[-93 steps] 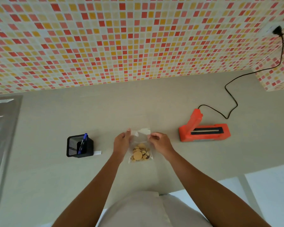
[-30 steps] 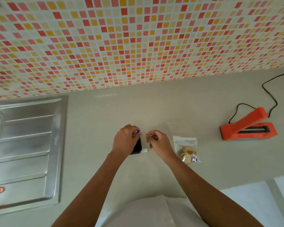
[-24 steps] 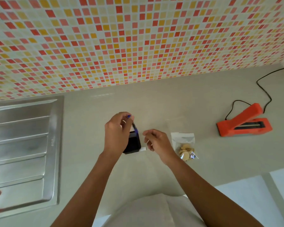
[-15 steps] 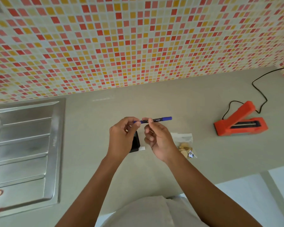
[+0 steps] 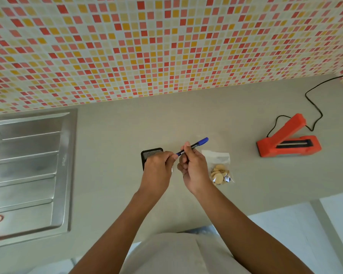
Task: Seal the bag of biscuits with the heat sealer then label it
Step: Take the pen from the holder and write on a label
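Evidently I'm into the labelling step: right hand [image 5: 194,169] grips the blue pen [image 5: 198,142], left hand [image 5: 158,167] pinches its near end. The bag of biscuits [image 5: 220,169] lies on the counter [image 5: 117,135] beside them, no label visible on it. I cannot tell if it is sealed.

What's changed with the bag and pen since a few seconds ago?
Both hands let go of the bag of biscuits, now lying on the counter. The left hand lifted the blue pen out of the mesh holder; now the right hand grips it and the left pinches its end. The heat sealer and holder stayed put.
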`<state>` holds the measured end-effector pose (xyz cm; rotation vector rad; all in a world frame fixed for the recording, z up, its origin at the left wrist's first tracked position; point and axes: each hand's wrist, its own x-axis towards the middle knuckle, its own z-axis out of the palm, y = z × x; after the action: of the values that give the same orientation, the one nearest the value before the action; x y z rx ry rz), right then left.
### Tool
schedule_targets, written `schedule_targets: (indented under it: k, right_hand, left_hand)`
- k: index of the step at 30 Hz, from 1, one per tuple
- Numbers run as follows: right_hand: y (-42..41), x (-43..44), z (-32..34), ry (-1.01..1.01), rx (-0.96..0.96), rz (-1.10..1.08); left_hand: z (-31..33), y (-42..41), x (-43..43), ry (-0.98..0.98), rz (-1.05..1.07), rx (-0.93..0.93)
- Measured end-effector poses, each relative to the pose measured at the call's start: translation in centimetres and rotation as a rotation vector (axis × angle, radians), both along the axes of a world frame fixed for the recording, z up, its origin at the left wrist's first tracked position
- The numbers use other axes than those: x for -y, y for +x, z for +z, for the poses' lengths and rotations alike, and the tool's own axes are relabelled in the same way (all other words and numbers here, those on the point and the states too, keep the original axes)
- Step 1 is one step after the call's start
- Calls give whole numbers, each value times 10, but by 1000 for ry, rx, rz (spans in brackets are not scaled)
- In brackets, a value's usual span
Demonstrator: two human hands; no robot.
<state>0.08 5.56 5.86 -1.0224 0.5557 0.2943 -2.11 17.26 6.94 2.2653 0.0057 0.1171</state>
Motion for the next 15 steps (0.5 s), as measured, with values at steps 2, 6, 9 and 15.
schedule_targets:
  k: [2,6,9,15]
  right_hand:
    - [-2,-3,-5,9,-21,-20]
    - [-10,-8,-12,-1,-16,-23]
    - [-10,-10,-16,5,-40,-78]
    - [22,48,-33,-87,-96,-275]
  left_hand:
    - [-4,-3,0,-25,40,-64]
    - [-5,-10,-3,-79,54,-162]
    - [1,-9,-3,-118,65,-241]
    - [-2,-34,-45,-109,118,-256]
